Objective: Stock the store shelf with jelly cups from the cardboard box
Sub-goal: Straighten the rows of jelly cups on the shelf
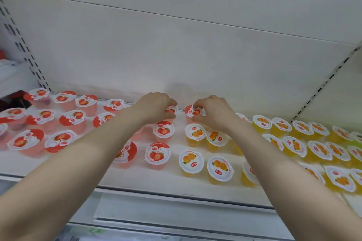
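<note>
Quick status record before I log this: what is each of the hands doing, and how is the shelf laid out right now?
left hand: grips back-row strawberry cup from above
right hand: pinches neighbouring strawberry cup, directly behind an orange one
shelf: strawberry cups on the left, orange cups on the right
cardboard box: not in view

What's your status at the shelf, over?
Left hand grips a back-row strawberry jelly cup. Right hand pinches the neighbouring strawberry cup, directly behind an orange jelly cup. Cardboard box out of view.
</note>
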The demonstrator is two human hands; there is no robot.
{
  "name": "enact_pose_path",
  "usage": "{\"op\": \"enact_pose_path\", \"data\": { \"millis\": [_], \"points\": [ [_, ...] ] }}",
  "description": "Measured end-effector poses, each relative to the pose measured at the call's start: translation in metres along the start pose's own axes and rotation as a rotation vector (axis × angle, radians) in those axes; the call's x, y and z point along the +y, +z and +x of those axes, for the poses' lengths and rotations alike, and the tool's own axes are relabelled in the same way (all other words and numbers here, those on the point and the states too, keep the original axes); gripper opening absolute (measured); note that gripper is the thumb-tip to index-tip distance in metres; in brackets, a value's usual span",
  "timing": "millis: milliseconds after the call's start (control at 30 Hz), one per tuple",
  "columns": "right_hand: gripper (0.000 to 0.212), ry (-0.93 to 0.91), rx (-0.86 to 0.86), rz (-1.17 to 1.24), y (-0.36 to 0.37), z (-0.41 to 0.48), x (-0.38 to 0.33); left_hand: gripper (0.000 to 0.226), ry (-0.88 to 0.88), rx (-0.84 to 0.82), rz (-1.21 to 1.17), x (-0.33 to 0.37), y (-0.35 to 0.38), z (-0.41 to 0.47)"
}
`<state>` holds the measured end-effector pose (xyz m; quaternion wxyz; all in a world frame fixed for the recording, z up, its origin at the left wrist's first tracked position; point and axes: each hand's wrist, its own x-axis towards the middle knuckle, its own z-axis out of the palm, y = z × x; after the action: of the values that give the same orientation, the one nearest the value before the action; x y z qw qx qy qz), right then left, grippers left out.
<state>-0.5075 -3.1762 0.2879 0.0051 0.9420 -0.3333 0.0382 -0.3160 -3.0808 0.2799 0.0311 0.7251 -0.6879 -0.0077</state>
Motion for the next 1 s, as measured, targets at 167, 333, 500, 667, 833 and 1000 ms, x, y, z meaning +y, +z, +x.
{"op": "enact_pose_path", "data": {
  "millis": [167, 333, 500, 667, 833, 1000],
  "points": [
    [0.042, 0.047, 0.025, 0.026, 0.004, -0.001, -0.007, 0.05, -0.005, 0.02, -0.039, -0.003, 0.004, -0.001],
    [0.043, 0.069, 0.057, 0.135, -0.011, -0.019, -0.006, 0.043, 0.026, 0.128, -0.086, -0.005, -0.003, -0.02],
    [0.048, 0.065, -0.074, 0.219, -0.018, -0.051, -0.012, 0.047, 0.053, 0.068, -0.134, -0.003, -0.008, -0.048],
    [0.034, 0.056, -0.048, 0.049, -0.009, -0.059, -0.029, 0.053, 0.106, 0.045, -0.056, 0.004, -0.006, -0.065],
    [0.039, 0.072, 0.004, 0.081, -0.003, -0.059, -0.044, 0.041, 0.121, 0.067, -0.098, 0.005, -0.003, -0.069],
    [0.042, 0.111, 0.047, 0.087, 0.0, -0.064, -0.048, 0.04, 0.117, 0.064, -0.114, 0.005, -0.001, -0.072]
  ]
}}
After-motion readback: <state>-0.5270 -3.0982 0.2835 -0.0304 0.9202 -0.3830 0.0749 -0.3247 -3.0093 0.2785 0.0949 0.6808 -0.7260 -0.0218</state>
